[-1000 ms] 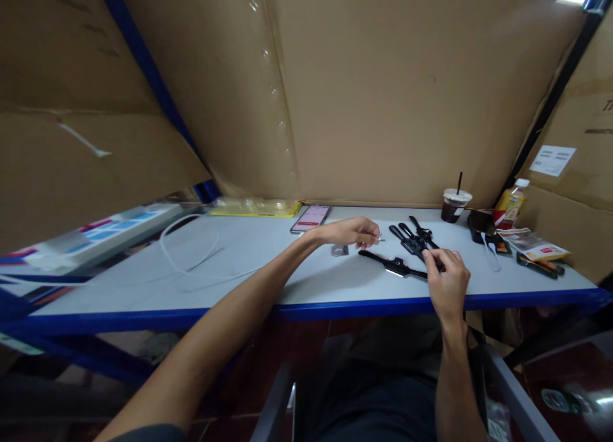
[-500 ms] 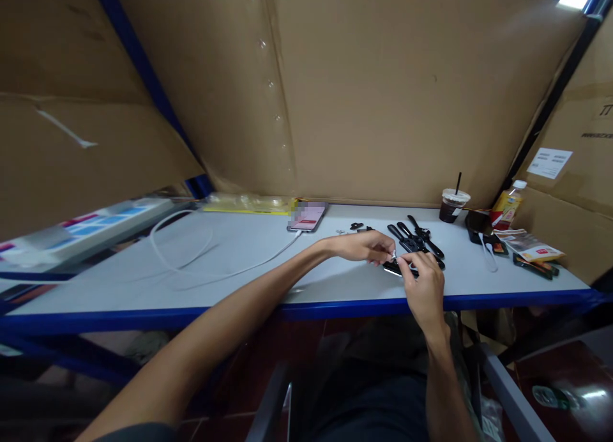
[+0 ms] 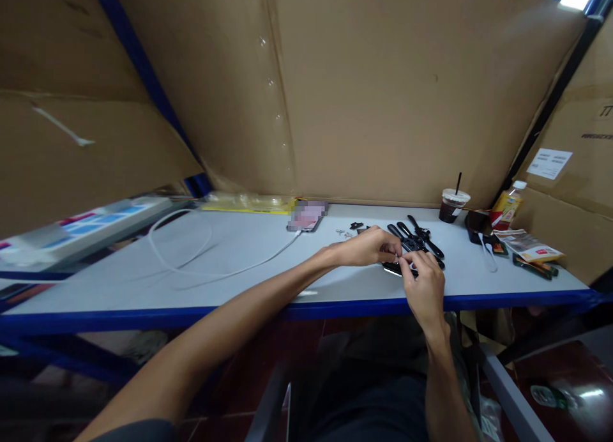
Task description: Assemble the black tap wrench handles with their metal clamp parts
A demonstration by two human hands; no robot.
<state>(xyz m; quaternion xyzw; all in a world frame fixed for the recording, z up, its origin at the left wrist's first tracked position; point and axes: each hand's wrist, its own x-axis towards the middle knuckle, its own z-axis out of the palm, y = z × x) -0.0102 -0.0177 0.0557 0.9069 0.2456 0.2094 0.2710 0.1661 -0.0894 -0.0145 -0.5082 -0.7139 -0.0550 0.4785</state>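
Fingers of the left hand (image 3: 378, 247) and right hand (image 3: 425, 276) meet, probably for steadiness; whether they pinch something, I cannot tell. Directly below them sits a mostly hidden black tool (image 3: 393, 269); just beyond, piled tools (image 3: 419, 235); leftward, metal bits (image 3: 340, 232), seemingly kept within reach.

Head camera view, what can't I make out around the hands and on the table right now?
All in the head view:
Small bright bit between the left hand and right hand: too small, mostly covered by fingers.
Black tool beneath: largely hidden by the hands.
Metal pieces near the phone: too small to identify.
Phone screen: blurred by blocky patches.
Right-hand box: lettering cut off by the picture's edge.
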